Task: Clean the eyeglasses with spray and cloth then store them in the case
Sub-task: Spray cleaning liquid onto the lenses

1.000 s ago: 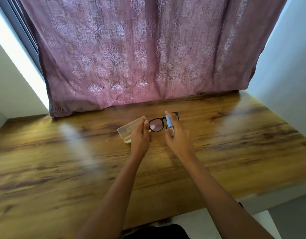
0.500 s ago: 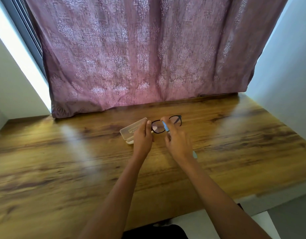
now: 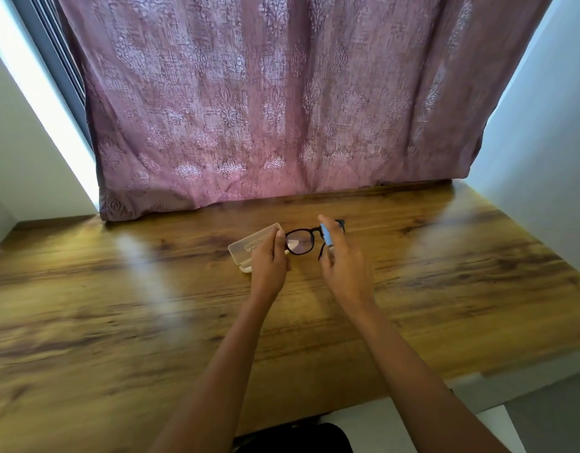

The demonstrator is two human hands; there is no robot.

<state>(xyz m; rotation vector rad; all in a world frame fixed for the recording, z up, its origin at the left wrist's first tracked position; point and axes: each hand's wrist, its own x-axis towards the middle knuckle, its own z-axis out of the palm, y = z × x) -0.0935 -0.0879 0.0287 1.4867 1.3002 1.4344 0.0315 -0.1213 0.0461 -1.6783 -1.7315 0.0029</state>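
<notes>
Black-framed eyeglasses (image 3: 300, 241) are held up above the wooden table (image 3: 118, 305), lenses facing me. My left hand (image 3: 269, 263) pinches the frame's left edge. My right hand (image 3: 342, 266) grips a small blue spray bottle (image 3: 326, 237) upright in front of the right lens, forefinger on its top. Behind my left hand a translucent glasses case (image 3: 249, 246) lies open on the table. I see no cloth.
A mauve patterned curtain (image 3: 265, 109) hangs to the table's back edge. White walls close in on the left and right. The table's front edge runs below my forearms, with a dark seat (image 3: 295, 438) beneath.
My right hand lifted the spray bottle back up in front of the right lens, after dipping lower half a second ago. The glasses stay in my left hand.
</notes>
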